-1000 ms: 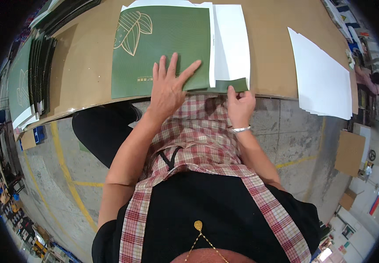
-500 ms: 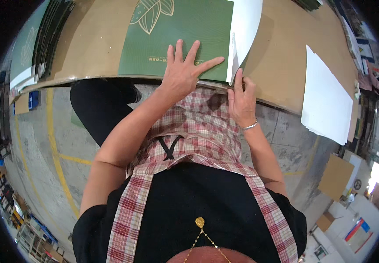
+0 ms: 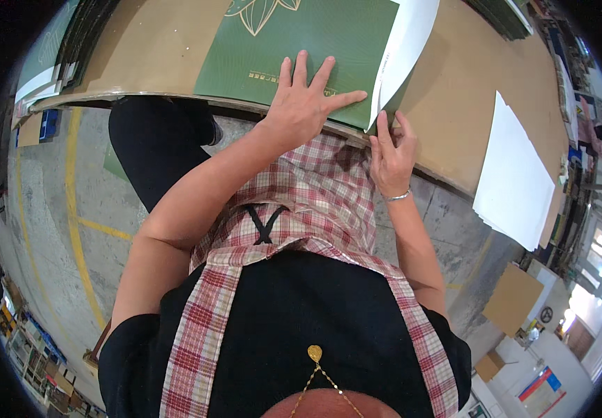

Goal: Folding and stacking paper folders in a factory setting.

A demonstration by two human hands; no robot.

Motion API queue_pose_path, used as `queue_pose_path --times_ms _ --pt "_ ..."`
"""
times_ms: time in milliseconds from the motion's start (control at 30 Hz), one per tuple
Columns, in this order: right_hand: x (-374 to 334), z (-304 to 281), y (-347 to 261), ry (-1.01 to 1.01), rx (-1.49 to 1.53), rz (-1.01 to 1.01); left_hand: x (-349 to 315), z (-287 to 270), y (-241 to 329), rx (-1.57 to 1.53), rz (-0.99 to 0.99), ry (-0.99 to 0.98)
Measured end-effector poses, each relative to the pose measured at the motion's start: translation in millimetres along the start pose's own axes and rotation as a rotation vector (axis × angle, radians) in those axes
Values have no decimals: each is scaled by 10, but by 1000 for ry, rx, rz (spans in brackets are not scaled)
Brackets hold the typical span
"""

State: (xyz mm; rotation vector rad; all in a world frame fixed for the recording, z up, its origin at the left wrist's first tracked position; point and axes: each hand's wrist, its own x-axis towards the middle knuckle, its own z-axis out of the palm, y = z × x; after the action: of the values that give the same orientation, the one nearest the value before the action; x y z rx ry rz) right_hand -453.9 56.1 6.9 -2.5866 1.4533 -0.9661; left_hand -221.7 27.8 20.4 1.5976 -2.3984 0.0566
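While the left grip (image 3: 301,115) lies flat, fingers spread, on the green cover (image 3: 343,42), the right grip (image 3: 393,157) is at its lower right corner

The right grip's fingers are bent by the lower tip of a white sheet (image 3: 414,31); whether they pinch it, I cannot tell; the sheet curls along the cover's right side; the cover lies at the near edge of the brown counter (image 3: 454,90); white papers (image 3: 517,171) lie farther right

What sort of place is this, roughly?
Probably a workshop or factory floor handling paper goods: the left hand rests on a green printed cover, white sheets lie farther right on the brown table, and yellow lines mark the grey floor.
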Motion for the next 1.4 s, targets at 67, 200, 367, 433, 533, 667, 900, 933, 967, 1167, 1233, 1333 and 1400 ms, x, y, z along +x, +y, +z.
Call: queue_pose_path --times_ms 67,200,367,433,533,667,900,933,967,1167,1233,1333,1400 --pt "25 -19 -21 -9 -11 4 -6 3 -3 4 4 1" --pt "48 -32 -65 -8 -70 -34 -36 -5 -3 6 10 -3" --pt "32 -78 -104 -18 -116 -36 -67 -54 33 13 28 -3" --pt "3 -75 -115 -36 -129 -35 -97 -36 46 26 44 -14" --pt "0 -55 -121 -61 -117 -28 -104 -31 41 42 54 -35" --pt "107 -61 -148 -95 -139 -38 -67 -25 -31 50 66 -37" --pt "395 -299 -153 -154 -184 -24 205 -237 -50 39 96 -25" --pt "399 -375 -168 -169 -203 -10 225 -283 -14 -6 104 -3" --pt "317 -327 -168 -184 -166 0 143 -202 -6 -43 103 27" --pt "91 -198 -277 -183 -65 12 -113 -204 -54 -313 151 -224" --pt "115 -239 -283 -152 -93 -1 -39 -280 96 -224 110 -222" --pt "100 -238 -288 -152 -123 -21 36 -296 340 -69 0 -216" --pt "121 -236 -279 -145 -95 2 74 -240 353 12 -44 -187"
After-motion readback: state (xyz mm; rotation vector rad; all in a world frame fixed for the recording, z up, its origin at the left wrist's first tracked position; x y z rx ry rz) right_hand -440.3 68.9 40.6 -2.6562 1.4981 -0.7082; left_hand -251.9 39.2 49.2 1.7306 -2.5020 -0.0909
